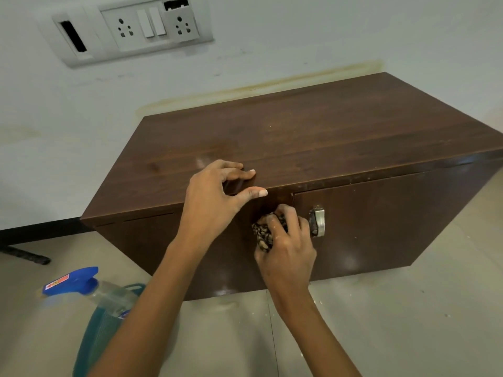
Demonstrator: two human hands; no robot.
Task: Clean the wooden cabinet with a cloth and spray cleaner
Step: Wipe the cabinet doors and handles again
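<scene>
Cabinet: the dark wooden cabinet (313, 131) is sitting on the floor (408, 322), its back against the pale wall (326, 36).
Cloth: a dark patterned cloth (262, 236) is being pressed, bunched up, against the cabinet's front face, just left of the door (381, 213) edge.
Right hand: the right hand (288, 248) is gripping the cloth, its fingers curling round the bundle, close beside the metal handle (318, 222).
Left hand: the left hand (215, 202) is resting on the cabinet's front top edge, its fingers lying fairly straight on the top and its thumb stretching along the front edge; it is holding nothing.
Spray cleaner: the spray bottle (89, 287), with a blue trigger head and a clear neck, is sitting on the floor at lower left, well apart from the cloth, its lower part hiding behind the left forearm.
Teal item: something teal (100, 336) is showing around the bottle's base; what it is cannot be told.
Wall fitting: a white switchboard (130, 28) with sockets is hanging above the cabinet.
</scene>
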